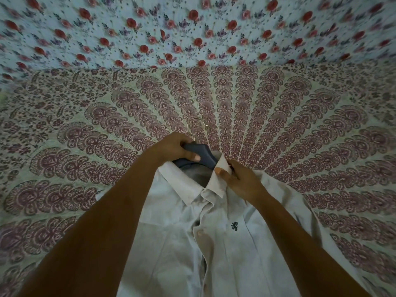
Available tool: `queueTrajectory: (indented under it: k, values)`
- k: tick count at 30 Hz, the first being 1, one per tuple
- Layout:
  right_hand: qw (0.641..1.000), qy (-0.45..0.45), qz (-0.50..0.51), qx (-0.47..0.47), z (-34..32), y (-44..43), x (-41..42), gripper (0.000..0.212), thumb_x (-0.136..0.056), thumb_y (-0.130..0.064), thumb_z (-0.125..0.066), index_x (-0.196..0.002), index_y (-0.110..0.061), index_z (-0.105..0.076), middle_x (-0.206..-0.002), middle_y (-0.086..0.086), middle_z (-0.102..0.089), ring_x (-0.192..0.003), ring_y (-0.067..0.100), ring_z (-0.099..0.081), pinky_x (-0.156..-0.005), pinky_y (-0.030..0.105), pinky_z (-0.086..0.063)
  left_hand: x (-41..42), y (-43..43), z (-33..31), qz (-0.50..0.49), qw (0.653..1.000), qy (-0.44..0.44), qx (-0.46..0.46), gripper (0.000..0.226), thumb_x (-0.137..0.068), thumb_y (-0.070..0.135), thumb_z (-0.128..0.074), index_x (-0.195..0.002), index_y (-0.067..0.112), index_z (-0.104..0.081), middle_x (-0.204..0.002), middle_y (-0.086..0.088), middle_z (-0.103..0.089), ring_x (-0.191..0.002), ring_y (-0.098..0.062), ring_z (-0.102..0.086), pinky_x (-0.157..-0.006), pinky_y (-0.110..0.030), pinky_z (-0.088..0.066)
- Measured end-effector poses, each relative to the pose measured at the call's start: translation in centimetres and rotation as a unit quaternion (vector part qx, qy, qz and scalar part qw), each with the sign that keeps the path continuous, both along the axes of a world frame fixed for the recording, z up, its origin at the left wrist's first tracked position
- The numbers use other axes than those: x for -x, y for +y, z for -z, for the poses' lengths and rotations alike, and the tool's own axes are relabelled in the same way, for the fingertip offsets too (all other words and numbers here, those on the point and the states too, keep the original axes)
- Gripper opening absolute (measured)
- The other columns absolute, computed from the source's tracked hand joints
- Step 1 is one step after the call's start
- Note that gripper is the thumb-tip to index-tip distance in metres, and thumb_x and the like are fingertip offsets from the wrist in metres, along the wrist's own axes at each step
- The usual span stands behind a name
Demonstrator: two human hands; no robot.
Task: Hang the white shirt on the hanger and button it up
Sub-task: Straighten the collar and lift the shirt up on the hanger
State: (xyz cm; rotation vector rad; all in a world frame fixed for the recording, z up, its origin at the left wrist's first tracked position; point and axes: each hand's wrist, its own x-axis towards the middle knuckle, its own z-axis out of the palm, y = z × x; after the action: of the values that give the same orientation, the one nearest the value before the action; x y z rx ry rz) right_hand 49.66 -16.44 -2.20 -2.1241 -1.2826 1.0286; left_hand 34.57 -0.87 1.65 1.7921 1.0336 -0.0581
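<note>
paisley bedspread (289,116) runs far to a floral cloth (192,28). the white shirt (225,254) lies flat on the bed, near me. my left hand (179,147) has its fingers clamped on the blue hanger (206,157) at the neck opening; my right hand (240,181) pinches the collar (218,181) wide. i judge the hanger is going in; next, seat both shoulders, then button.

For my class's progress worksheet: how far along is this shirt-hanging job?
Done: dark blue plastic hanger sits in the neck of the white collared shirt. In hand: left hand grips the hanger, right hand pinches the collar. Left: placket gapes below one button; buttoning remains.
</note>
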Motion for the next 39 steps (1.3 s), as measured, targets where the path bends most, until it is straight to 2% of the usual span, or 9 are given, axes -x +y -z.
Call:
queueTrajectory:
  k: [4, 11, 15, 20, 23, 26, 29, 34, 39]
  values:
    - [0.999, -0.01, -0.017, -0.033, -4.4, -0.6, -0.3, 0.063, -0.081, -0.043, -0.063, -0.133, -0.014, -0.043, -0.13, 0.004, -0.055, -0.117, 0.022, -0.053, -0.093, 0.031, -0.043, 1.2, -0.5, -4.4, -0.031, 0.996, -0.062, -0.053, 0.027, -0.065, 0.013, -0.083, -0.083, 0.015, -0.062, -0.081, 0.0, -0.06, -0.077, -0.016, -0.056, -0.072, -0.029, -0.044]
    - [0.995, -0.059, -0.017, -0.075, -15.0, -2.0, -0.6, 0.054, -0.071, -0.037, -0.076, -0.115, -0.012, -0.056, -0.109, 0.006, -0.061, -0.097, 0.024, -0.057, -0.081, 0.038, -0.049, 3.5, -3.7, -15.0, -0.012, 0.979, -0.145, -0.14, 0.034, -0.069, 0.014, -0.08, -0.094, 0.006, -0.059, -0.091, -0.008, -0.062, -0.08, -0.015, -0.057, -0.074, -0.027, -0.046]
    - [0.992, -0.068, -0.007, -0.108, -21.4, -4.7, 0.3, 0.057, -0.072, -0.039, -0.074, -0.121, -0.022, -0.051, -0.112, 0.002, -0.063, -0.101, 0.025, -0.058, -0.081, 0.038, -0.048, 5.2, -6.9, -21.5, -0.011, 0.968, -0.188, -0.165, 0.029, -0.073, 0.017, -0.077, -0.096, 0.015, -0.06, -0.088, 0.006, -0.062, -0.075, 0.005, -0.056, -0.069, -0.009, -0.044]
    - [0.976, -0.122, 0.052, -0.17, -30.0, -10.0, 2.2, 0.053, -0.074, -0.041, -0.071, -0.12, -0.024, -0.051, -0.11, 0.001, -0.063, -0.102, 0.024, -0.057, -0.076, 0.032, -0.042, 10.7, -10.5, -28.7, 0.002, 0.982, -0.173, -0.071, 0.064, -0.066, 0.026, -0.082, -0.115, 0.049, -0.047, -0.135, 0.009, -0.047, -0.124, -0.01, -0.046, -0.105, -0.03, -0.039]
    - [0.969, -0.117, 0.07, -0.206, -34.9, -13.1, 2.8, 0.054, -0.076, -0.04, -0.07, -0.123, -0.022, -0.05, -0.117, 0.002, -0.062, -0.108, 0.025, -0.056, -0.081, 0.033, -0.042, 13.2, -13.2, -31.9, 0.023, 0.987, -0.104, -0.12, 0.048, -0.065, 0.029, -0.08, -0.108, 0.035, -0.059, -0.112, 0.012, -0.062, -0.101, -0.001, -0.058, -0.092, -0.026, -0.047]
    - [0.963, -0.124, 0.078, -0.225, -40.0, -16.1, 3.6, 0.057, -0.075, -0.039, -0.071, -0.125, -0.019, -0.05, -0.119, 0.004, -0.06, -0.11, 0.027, -0.055, -0.088, 0.038, -0.045, 14.3, -16.4, -36.8, 0.006, 0.973, -0.135, -0.189, 0.026, -0.07, 0.021, -0.079, -0.089, 0.033, -0.066, -0.088, 0.018, -0.067, -0.081, 0.002, -0.061, -0.073, -0.016, -0.048]
    - [0.952, -0.129, 0.068, -0.267, -45.8, -19.4, 4.3, 0.053, -0.075, -0.04, -0.072, -0.119, -0.017, -0.052, -0.111, 0.002, -0.06, -0.105, 0.025, -0.056, -0.084, 0.039, -0.047, 15.2, -19.9, -43.2, 0.008, 0.953, -0.151, -0.261, 0.017, -0.073, 0.022, -0.078, -0.087, 0.029, -0.069, -0.09, 0.006, -0.069, -0.084, -0.013, -0.064, -0.073, -0.028, -0.05]
    - [0.927, -0.157, 0.058, -0.336, -55.1, -24.7, 5.9, 0.053, -0.072, -0.041, -0.074, -0.113, -0.012, -0.056, -0.104, 0.002, -0.062, -0.096, 0.024, -0.058, -0.083, 0.043, -0.049, 17.3, -26.1, -52.9, -0.038, 0.927, -0.169, -0.334, 0.014, -0.077, 0.019, -0.074, -0.088, 0.023, -0.066, -0.081, 0.008, -0.064, -0.075, -0.014, -0.059, -0.062, -0.025, -0.045]
    - [0.903, -0.174, 0.028, -0.391, -62.6, -32.8, 7.9, 0.044, -0.072, -0.038, -0.075, -0.1, -0.007, -0.062, -0.091, 0.008, -0.065, -0.085, 0.025, -0.06, -0.072, 0.04, -0.047, 19.9, -35.0, -59.6, -0.071, 0.893, -0.196, -0.4, 0.029, -0.079, 0.016, -0.072, -0.105, 0.006, -0.067, -0.099, -0.015, -0.068, -0.087, -0.028, -0.063, -0.08, -0.044, -0.051]
